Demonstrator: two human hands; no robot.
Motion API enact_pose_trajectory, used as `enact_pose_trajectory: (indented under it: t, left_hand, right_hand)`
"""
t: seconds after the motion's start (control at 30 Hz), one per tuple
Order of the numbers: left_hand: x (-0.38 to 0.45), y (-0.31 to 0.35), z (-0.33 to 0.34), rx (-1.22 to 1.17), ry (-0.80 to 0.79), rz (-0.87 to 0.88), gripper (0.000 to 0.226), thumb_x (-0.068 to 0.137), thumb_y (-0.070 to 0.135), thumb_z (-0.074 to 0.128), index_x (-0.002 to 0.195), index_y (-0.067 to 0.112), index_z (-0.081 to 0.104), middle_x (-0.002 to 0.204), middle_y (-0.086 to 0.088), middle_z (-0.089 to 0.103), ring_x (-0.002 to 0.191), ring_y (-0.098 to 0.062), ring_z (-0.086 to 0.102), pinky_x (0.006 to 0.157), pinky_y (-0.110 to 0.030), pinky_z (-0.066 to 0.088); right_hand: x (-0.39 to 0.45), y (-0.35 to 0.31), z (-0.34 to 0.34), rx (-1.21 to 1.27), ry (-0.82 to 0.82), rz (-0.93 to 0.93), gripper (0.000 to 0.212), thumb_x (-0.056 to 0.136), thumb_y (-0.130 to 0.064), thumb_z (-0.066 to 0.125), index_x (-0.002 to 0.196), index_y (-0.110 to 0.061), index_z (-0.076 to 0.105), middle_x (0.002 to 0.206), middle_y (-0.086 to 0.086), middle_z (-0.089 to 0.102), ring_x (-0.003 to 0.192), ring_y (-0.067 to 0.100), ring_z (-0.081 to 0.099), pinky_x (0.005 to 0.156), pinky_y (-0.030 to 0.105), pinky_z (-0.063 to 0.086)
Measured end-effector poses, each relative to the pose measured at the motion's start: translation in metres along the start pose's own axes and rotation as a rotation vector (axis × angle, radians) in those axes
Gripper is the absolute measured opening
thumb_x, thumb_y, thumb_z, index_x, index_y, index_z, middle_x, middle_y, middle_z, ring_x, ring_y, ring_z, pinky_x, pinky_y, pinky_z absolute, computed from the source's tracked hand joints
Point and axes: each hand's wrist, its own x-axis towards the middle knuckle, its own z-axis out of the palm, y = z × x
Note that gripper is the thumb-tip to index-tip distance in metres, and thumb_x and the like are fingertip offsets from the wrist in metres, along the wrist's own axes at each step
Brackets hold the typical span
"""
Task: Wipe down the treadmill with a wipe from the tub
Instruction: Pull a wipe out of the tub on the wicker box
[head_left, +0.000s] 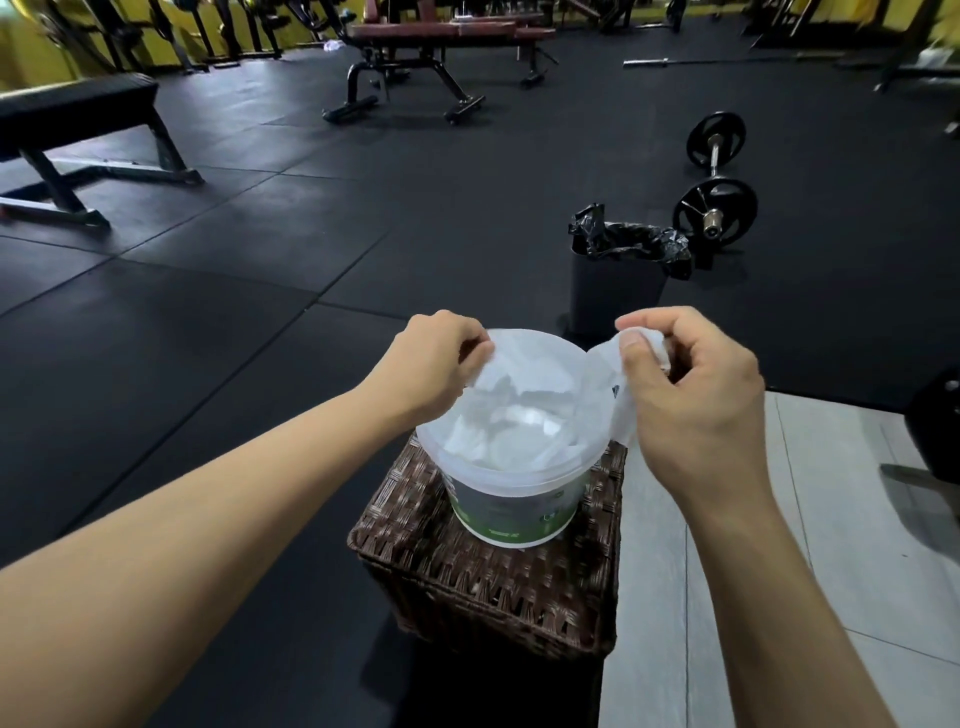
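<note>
Two hands, left hand (441, 358) and right hand (691, 384), are pinched on the plastic liner (597, 374) of the open tub (519, 499) on a wicker stool (493, 587), so a wipe (514, 421) is judged yet to be drawn.

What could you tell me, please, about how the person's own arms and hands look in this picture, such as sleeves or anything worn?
Both arms are bare along all that shows, from the lower frame edge to the wrists: no sleeves are in view. The left hand and right hand wear no gloves, and no watch, bracelet or ring is visible. On the right hand, the thumbnail looks short and unpainted. The left hand's fingers are mostly turned away from the camera.
</note>
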Motion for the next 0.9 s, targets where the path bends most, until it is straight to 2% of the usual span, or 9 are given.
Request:
enact_pose_trajectory:
  t: [0.13,0.23,0.4,0.5,0.57,0.63,0.73,0.83,0.9]
  left_hand:
    - [-0.001,0.004,-0.014,-0.080,0.020,-0.020,0.018,0.098,0.031,0.064,0.085,0.019,0.067,0.079,0.010,0.069,0.073,-0.007,0.062,0.067,-0.024,0.047]
    - [-0.001,0.011,-0.020,-0.169,0.039,-0.068,0.032,0.097,0.041,0.064,0.079,0.014,0.063,0.071,0.006,0.067,0.059,-0.004,0.053,0.053,-0.015,0.041]
    - [-0.004,0.023,-0.021,-0.196,0.030,-0.088,0.055,0.104,0.045,0.050,0.068,0.006,0.037,0.060,0.000,0.032,0.050,-0.012,0.026,0.046,-0.023,0.024]
    - [-0.007,0.030,-0.021,-0.251,0.024,-0.067,0.059,0.104,0.047,0.050,0.066,0.003,0.037,0.060,-0.002,0.030,0.051,-0.012,0.024,0.049,-0.026,0.022]
    - [-0.009,0.035,-0.021,-0.284,0.009,-0.056,0.063,0.104,0.048,0.048,0.068,-0.003,0.041,0.058,-0.002,0.031,0.050,-0.012,0.025,0.048,-0.026,0.022]
    - [-0.009,0.039,-0.022,-0.310,0.001,-0.049,0.063,0.105,0.048,0.047,0.067,-0.001,0.036,0.057,-0.001,0.028,0.049,-0.013,0.023,0.047,-0.026,0.021]
    - [-0.010,0.040,-0.022,-0.353,-0.014,-0.041,0.061,0.105,0.050,0.045,0.065,0.006,0.030,0.060,-0.003,0.025,0.054,-0.016,0.023,0.053,-0.031,0.020]
    - [-0.013,0.043,-0.025,-0.438,-0.052,-0.024,0.055,0.102,0.050,0.051,0.069,0.007,0.050,0.053,0.012,0.037,0.048,-0.009,0.031,0.050,-0.023,0.028]
    - [-0.018,0.045,-0.028,-0.493,-0.162,0.038,0.034,0.096,0.048,0.062,0.089,0.015,0.069,0.056,0.018,0.052,0.047,-0.002,0.042,0.050,-0.013,0.032]
  right_hand:
    - [-0.001,0.003,0.007,0.031,-0.085,0.066,0.012,0.094,-0.024,0.067,0.102,-0.032,0.069,0.078,-0.008,0.065,0.069,0.006,0.061,0.059,0.019,0.048]
    - [-0.001,0.005,0.010,0.047,-0.173,0.118,0.022,0.094,-0.019,0.063,0.108,-0.036,0.066,0.085,-0.006,0.069,0.077,0.011,0.066,0.065,0.030,0.054]
    - [-0.004,0.002,0.011,0.032,-0.234,0.109,0.021,0.093,-0.026,0.069,0.110,-0.038,0.065,0.077,-0.005,0.063,0.069,0.009,0.062,0.062,0.028,0.050]
    - [-0.006,0.000,0.017,0.086,-0.351,0.127,0.043,0.085,-0.029,0.080,0.121,-0.041,0.060,0.071,-0.006,0.055,0.063,0.005,0.053,0.061,0.023,0.047]
    - [-0.010,-0.002,0.023,0.071,-0.399,0.095,0.033,0.084,-0.027,0.082,0.107,-0.042,0.063,0.064,-0.009,0.050,0.058,0.003,0.047,0.058,0.020,0.040]
    - [-0.012,-0.001,0.027,-0.006,-0.370,0.018,0.012,0.089,-0.026,0.077,0.083,-0.028,0.067,0.058,-0.006,0.049,0.054,0.007,0.043,0.053,0.025,0.037]
    - [-0.005,0.003,0.019,-0.039,-0.223,0.043,0.012,0.094,-0.022,0.066,0.083,-0.020,0.071,0.070,-0.008,0.068,0.067,0.008,0.061,0.060,0.029,0.048]
    - [0.002,0.008,0.005,-0.058,-0.212,0.143,0.022,0.096,-0.021,0.059,0.084,-0.030,0.074,0.075,-0.017,0.072,0.073,0.000,0.064,0.057,0.015,0.047]
    - [0.001,0.012,0.005,-0.070,-0.238,0.198,0.024,0.097,-0.021,0.057,0.083,-0.029,0.076,0.073,-0.015,0.072,0.072,0.001,0.064,0.057,0.018,0.048]
